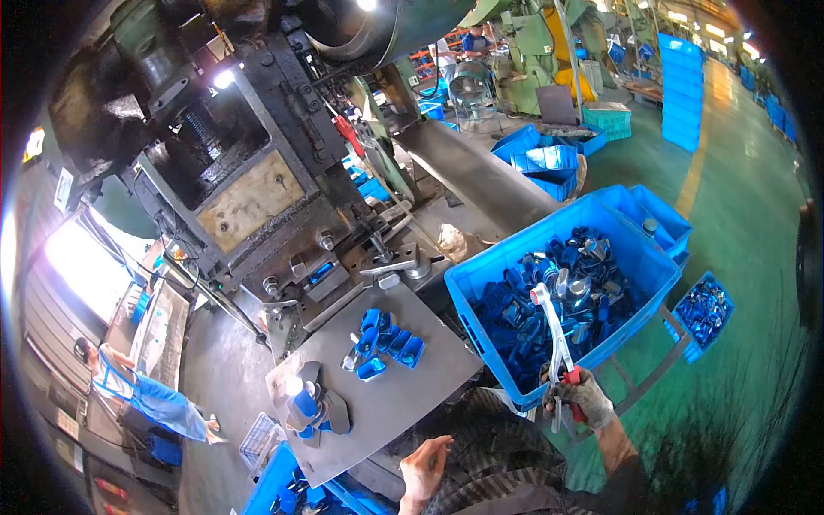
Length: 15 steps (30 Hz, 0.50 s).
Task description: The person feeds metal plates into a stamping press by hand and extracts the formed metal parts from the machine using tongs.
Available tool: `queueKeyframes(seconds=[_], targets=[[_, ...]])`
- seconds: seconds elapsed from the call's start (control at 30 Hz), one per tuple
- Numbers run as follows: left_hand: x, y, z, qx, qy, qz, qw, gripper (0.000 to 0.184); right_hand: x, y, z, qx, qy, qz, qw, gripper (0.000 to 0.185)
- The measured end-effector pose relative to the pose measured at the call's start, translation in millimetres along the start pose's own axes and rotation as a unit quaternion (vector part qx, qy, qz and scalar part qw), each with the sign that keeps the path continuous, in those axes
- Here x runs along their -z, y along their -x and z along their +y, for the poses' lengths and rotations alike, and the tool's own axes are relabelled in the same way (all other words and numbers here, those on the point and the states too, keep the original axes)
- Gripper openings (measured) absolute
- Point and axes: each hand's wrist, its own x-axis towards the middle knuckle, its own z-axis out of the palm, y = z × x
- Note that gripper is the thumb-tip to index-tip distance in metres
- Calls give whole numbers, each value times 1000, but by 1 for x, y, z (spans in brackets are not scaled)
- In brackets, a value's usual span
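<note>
My right hand (588,399), in a worn glove with bare fingertips, is closed around metal tongs (558,335) with red grips. The tongs point up over the near side of a blue bin (463,300) holding many shiny blue and silver metal pieces (562,279). Low in the middle, my bare left hand (425,468) is held before my body, fingers loosely curved and nothing visible in it. Ahead of it, several blue metal pieces (382,343) lie on a grey metal table (421,378). More pieces sit by a grey stand (318,403) at the table's left.
A large press (249,189) stands beyond the table, its die (322,275) at the table's far edge. A metal chute (476,167) slopes behind the bin. Another blue crate (704,313) sits at right, and a blue bin (273,481) below the table. A person (142,390) is at far left.
</note>
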Motion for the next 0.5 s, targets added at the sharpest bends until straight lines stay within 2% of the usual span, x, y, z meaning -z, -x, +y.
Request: queueKeyframes(seconds=[0.1, 0.13, 0.2, 0.23, 0.27, 0.3, 0.33, 0.4, 0.43, 0.47, 0.5], targets=[[7, 19, -3, 47, -59, -37, 996, 18, 4, 9, -7, -39, 118, -17, 992, 35], [10, 32, -6, 44, -94, -32, 994, 17, 13, 13, 0, -66, 100, -36, 992, 33], [17, 54, -5, 64, -19, 6, 998, 14, 40, 38, 18, -139, 239, -27, 961, 35], [20, 61, -5, 86, -18, 11, 996, 14, 48, 49, 26, -171, 511, -43, 842, 37], [24, 66, -5, 111, -18, 14, 994, 14, 57, 60, 34, -201, 732, -82, 646, 44], [29, 68, -4, 133, -24, 17, 991, 14, 72, 71, 45, -310, 722, -86, 613, 55], [30, 69, -6, 145, -28, 19, 989, 14, 122, 96, 82, -197, 687, -105, 691, 50], [33, 68, -10, 167, -35, 19, 985, 14, 125, 135, 72, -31, 837, -270, 476, 35], [34, 66, -12, 174, -37, 22, 984, 14, 160, 154, 127, -154, 869, -98, 460, 32], [36, 63, -13, 181, -40, 24, 982, 14, 140, 151, 104, -193, 826, -115, 518, 32], [37, 60, -15, 183, -40, 25, 982, 14, 118, 138, 80, -224, 787, -87, 568, 32]])
